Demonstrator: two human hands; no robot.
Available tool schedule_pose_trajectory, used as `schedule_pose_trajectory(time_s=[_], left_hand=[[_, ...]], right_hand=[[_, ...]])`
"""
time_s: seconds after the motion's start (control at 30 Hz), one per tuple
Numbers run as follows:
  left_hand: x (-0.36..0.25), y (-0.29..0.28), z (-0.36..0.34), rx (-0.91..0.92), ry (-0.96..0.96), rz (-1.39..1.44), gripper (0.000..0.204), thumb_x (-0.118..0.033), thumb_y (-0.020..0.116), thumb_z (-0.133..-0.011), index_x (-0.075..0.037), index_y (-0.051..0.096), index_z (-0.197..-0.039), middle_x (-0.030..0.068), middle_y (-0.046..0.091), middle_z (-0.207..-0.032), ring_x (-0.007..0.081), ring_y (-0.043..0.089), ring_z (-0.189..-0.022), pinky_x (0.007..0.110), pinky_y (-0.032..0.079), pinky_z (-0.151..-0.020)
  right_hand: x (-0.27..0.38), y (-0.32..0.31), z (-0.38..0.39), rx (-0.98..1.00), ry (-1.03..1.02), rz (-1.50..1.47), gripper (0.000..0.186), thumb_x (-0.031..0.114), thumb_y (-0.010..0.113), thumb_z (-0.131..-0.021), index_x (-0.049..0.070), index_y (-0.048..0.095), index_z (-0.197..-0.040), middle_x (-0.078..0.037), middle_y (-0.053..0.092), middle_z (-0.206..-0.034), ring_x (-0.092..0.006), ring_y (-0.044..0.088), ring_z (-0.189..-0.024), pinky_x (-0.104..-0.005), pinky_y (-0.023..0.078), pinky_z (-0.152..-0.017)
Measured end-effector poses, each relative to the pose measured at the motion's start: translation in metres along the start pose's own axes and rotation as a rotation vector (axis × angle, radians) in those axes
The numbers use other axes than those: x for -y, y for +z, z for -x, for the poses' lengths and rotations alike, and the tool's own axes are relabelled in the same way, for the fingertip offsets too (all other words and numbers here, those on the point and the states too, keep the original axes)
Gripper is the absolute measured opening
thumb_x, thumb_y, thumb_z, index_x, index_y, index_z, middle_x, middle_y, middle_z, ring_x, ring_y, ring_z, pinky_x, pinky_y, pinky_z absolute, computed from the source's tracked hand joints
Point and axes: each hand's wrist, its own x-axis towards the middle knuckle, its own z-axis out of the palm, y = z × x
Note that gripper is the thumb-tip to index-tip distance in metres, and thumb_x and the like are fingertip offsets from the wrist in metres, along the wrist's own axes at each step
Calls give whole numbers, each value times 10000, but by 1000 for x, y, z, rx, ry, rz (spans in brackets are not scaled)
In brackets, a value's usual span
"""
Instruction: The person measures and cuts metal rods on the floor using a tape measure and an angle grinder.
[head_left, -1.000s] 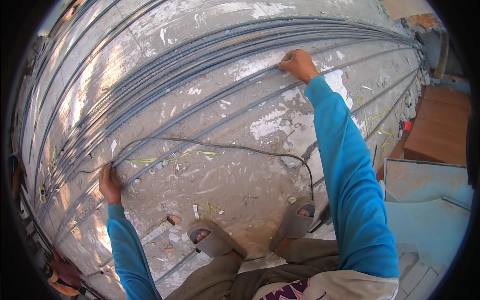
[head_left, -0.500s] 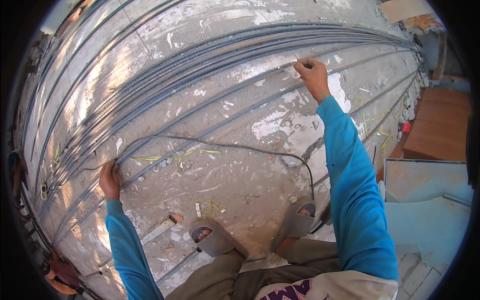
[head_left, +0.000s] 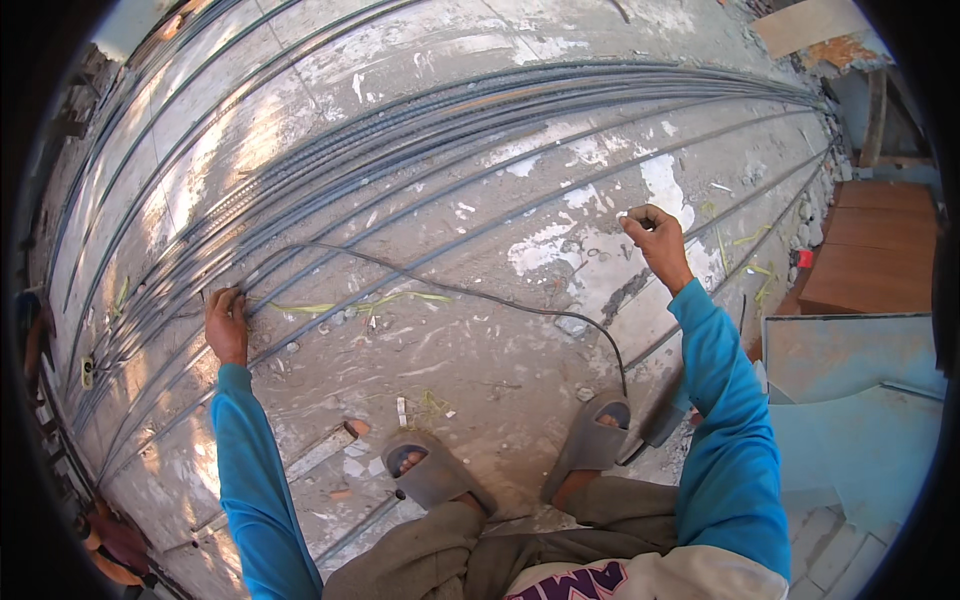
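Note:
Long, ribbed steel bars [head_left: 500, 90] lie bunched across the rough concrete floor [head_left: 450, 370], with separate bars nearer me. My left hand [head_left: 225, 320] is curled on one of them at the left. At centre right, my right hand [head_left: 655, 240] is raised over the floor, thumb and finger pinched; whether the small pale speck at their tips is held is unclear. A dark cable [head_left: 500, 307] snakes beneath the hands to a dark cylindrical tool [head_left: 662, 420], partly hidden by my right sleeve.
My sandalled feet stand at the lower middle. On the right are brown wooden boards [head_left: 865, 245], pale blue sheets [head_left: 850, 450], rubble [head_left: 800, 230] and a small red object [head_left: 805, 258]. Green strips [head_left: 390, 298] lie on the floor; dark, indistinct clutter lines the left edge.
My right hand has left the bar it was pinching, moving right and down in the picture. My left hand now appears higher, and the bars in the upper middle appear lower.

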Motion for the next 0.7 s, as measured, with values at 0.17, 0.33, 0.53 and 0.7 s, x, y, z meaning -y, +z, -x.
schedule_pose_trajectory(time_s=[0.17,0.33,0.53,0.7], left_hand=[[-24,0,15,87,-16,15,208,-175,644,-903,-59,670,-1074,103,627,-1120,321,589,-1049,396,477,-903],[-31,9,48,107,65,2,290,-180,632,-912,-44,624,-1168,161,583,-1200,362,532,-1137,427,435,-972],[-28,-1,29,264,-36,-82,397,-199,644,-897,-47,567,-1256,195,553,-1257,391,519,-1176,449,424,-1004],[-48,-29,-16,708,213,-326,483,-289,694,-856,-23,589,-1245,232,603,-1204,400,569,-1140,461,454,-973]], right_hand=[[6,-29,17,198,-164,317,238,209,724,-822,-16,687,-892,-119,677,-804,-215,639,-729,-340,505,-693],[27,-69,80,579,-275,537,201,213,724,-801,31,699,-883,-154,679,-908,-323,654,-814,-395,523,-737],[15,-49,162,735,-215,311,221,249,709,-806,34,671,-835,-137,637,-867,-310,644,-802,-410,515,-717],[-30,25,218,689,-257,196,252,277,702,-807,36,641,-852,-130,619,-888,-333,625,-861,-431,504,-748]])
